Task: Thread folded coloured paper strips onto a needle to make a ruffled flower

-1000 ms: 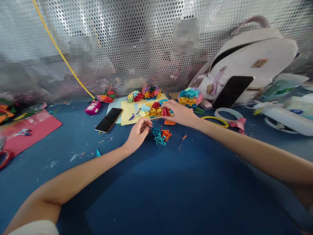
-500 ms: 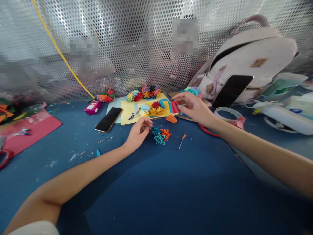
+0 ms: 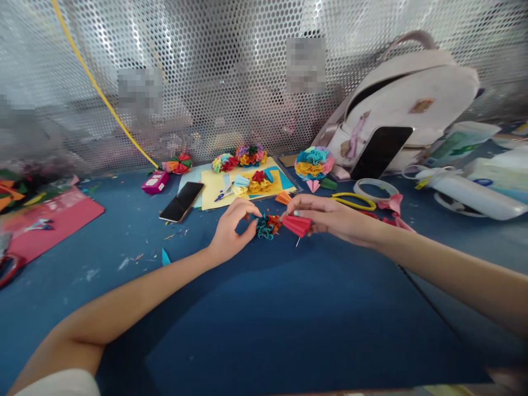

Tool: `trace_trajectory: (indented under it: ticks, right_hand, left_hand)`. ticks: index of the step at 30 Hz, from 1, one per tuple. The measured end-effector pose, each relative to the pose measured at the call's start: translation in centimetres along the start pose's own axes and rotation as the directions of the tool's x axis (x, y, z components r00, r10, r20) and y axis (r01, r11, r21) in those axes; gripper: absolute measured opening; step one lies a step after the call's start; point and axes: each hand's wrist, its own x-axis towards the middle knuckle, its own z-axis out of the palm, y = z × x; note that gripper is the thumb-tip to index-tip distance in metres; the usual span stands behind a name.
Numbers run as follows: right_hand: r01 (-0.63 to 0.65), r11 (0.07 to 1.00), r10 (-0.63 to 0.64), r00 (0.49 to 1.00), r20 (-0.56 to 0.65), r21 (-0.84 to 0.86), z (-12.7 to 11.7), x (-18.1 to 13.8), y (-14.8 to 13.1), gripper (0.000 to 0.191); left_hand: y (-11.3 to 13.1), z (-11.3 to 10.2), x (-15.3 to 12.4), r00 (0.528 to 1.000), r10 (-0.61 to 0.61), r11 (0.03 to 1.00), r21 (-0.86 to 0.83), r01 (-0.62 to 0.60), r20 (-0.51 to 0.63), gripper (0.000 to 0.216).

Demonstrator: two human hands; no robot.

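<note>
Head view, left to right: a sheet of red card (image 3: 53,225) lay on the blue table (image 3: 289,324) at the far left, with red-handled scissors (image 3: 8,269) at its lower edge. Further right stood a pink pouch (image 3: 155,182), then a black smartphone (image 3: 181,201) lying flat beside a yellow paper sheet (image 3: 214,193). Paper rosettes (image 3: 239,159) were lined up along the sheet's far edge, against a perforated metal screen (image 3: 247,82).

The left hand (image 3: 231,231) rested in front of the sheet. Its fingers (image 3: 247,212) were curved, with the tips at the left edge of a teal-and-orange paper curl cluster (image 3: 267,226); whether they gripped it could not be determined.

The right hand (image 3: 334,214) lay just right of the cluster, its fingers (image 3: 313,212) clamped on a red pleated paper fan (image 3: 296,224), which was held above the table and partly covered by them.

Beyond the right hand were a large paper rosette (image 3: 312,163), a yellow-handled pair of scissors (image 3: 353,201), a tape roll (image 3: 370,188), a white backpack (image 3: 406,104) and a white bottle (image 3: 474,197).
</note>
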Motion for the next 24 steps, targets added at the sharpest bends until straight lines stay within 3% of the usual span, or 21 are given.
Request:
trace_trajectory:
  ticks: [4,8,11,14,18,21,24]
  right_hand:
    - [-0.208,0.93,0.195,0.978,0.075,0.303,0.8,-0.3,0.8,0.016]
    - [-0.247,0.895,0.204,0.967,0.151,0.373,1.4,-0.9,1.1,0.021]
    - [-0.214,0.923,0.175,0.974,0.146,0.318,1.6,-1.6,0.9,0.015]
    - [-0.138,0.961,0.113,0.987,0.117,0.24,1.6,-2.2,0.8,0.025]
    - [-0.021,1.0,0.019,0.997,0.076,0.021,1.1,-2.2,1.6,0.021]
    - [0.103,0.982,-0.101,0.995,0.023,-0.161,0.4,-1.6,2.8,0.015]
    - [0.213,0.938,-0.215,0.976,0.022,-0.274,0.0,-1.1,3.8,0.013]
  left_hand:
    - [0.9,0.2,-0.4,0.993,0.076,0.996,0.048,-0.08,0.086,0.014]
    - [0.8,0.5,-0.6,0.968,0.034,0.981,0.178,-0.08,0.247,0.022]
    - [0.5,0.6,-0.5,0.957,0.01,0.966,0.244,-0.084,0.29,0.038]
    - [0.5,0.5,-0.5,0.974,-0.008,0.964,0.262,-0.052,0.225,0.05]
    - [0.8,0.9,-1.3,0.982,-0.182,0.966,0.197,0.167,0.058,0.072]
    - [0.6,1.4,-2.3,0.941,-0.335,0.94,0.085,0.331,0.038,0.091]
    - [0.2,1.9,-2.7,0.901,-0.426,0.905,0.038,0.424,0.078,0.093]
